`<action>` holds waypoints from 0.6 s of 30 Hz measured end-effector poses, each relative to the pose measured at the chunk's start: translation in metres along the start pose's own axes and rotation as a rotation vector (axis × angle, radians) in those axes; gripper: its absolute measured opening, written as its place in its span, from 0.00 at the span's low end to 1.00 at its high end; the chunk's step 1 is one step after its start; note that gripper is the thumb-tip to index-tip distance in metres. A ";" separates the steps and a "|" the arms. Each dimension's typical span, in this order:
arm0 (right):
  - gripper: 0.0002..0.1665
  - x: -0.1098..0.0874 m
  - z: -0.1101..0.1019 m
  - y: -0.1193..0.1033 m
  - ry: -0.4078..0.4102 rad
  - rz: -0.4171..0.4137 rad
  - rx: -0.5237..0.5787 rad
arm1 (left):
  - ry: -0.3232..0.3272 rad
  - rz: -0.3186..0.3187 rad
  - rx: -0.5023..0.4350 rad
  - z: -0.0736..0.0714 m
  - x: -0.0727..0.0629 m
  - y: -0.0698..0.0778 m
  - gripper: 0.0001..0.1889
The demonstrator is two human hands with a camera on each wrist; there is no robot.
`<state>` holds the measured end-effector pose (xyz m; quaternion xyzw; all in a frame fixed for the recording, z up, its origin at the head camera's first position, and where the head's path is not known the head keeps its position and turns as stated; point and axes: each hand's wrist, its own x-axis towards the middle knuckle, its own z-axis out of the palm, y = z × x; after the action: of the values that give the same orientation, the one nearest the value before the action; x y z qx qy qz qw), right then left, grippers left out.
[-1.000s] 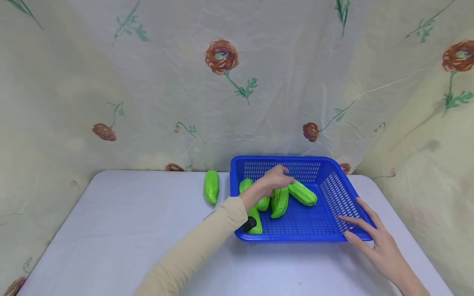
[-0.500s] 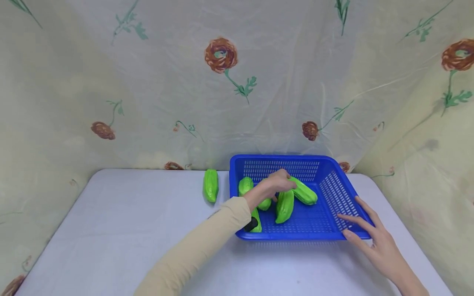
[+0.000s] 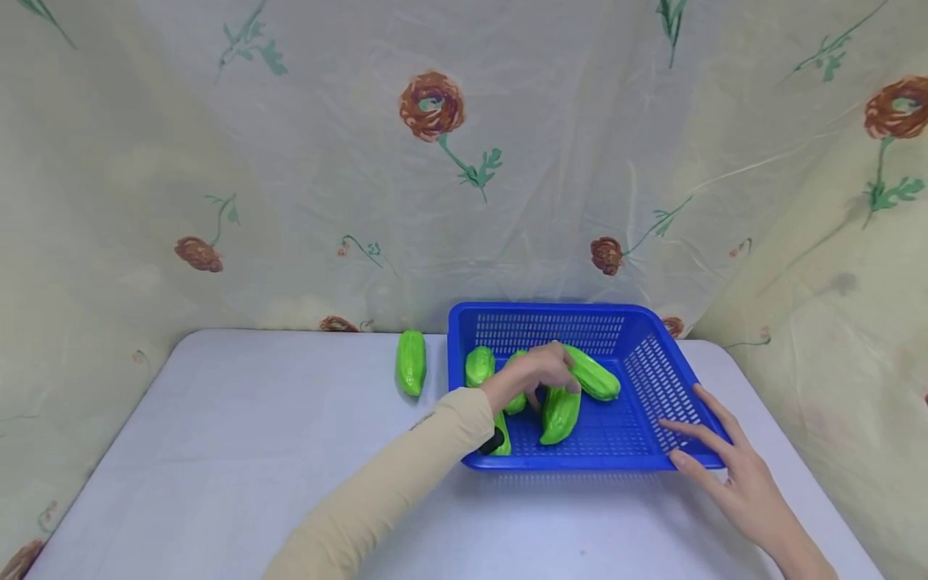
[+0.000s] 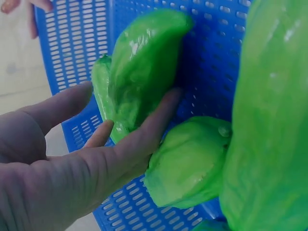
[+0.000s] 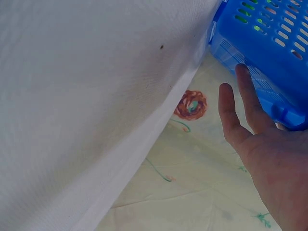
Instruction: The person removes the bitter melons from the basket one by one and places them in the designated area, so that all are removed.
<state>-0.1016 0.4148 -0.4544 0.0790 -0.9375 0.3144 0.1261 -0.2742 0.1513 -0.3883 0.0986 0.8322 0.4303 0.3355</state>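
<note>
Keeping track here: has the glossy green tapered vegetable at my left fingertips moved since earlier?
Yes. In the head view, the vegetable has shifted right and toward the near rim of the perforated blue plastic basket.

Screened off like a booth — flowered curtain [image 3: 326, 161] behind and beside a white table [image 3: 239, 451] — kind of room unclear.

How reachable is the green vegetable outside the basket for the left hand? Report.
Probably yes: nothing covers that green vegetable on the table, though the left hand, inside the blue basket, would likely have to cross its left rim.
</note>
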 end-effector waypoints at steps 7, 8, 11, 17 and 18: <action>0.22 0.000 0.000 0.000 -0.003 0.008 -0.001 | 0.002 -0.004 0.087 0.005 0.000 0.000 0.30; 0.22 0.000 -0.001 0.000 -0.004 0.009 -0.001 | 0.004 -0.003 0.098 0.006 0.000 0.000 0.29; 0.22 0.000 -0.001 0.000 -0.007 0.013 -0.005 | 0.013 0.006 0.119 0.007 0.000 0.000 0.28; 0.22 0.000 -0.001 -0.001 -0.005 0.011 -0.001 | 0.033 0.023 0.121 0.006 -0.001 -0.001 0.25; 0.22 0.000 -0.001 -0.001 -0.005 0.010 -0.001 | 0.029 0.024 0.108 0.005 -0.001 -0.001 0.25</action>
<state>-0.1013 0.4144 -0.4531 0.0748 -0.9384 0.3144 0.1222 -0.2699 0.1534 -0.3911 0.1201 0.8577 0.3903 0.3124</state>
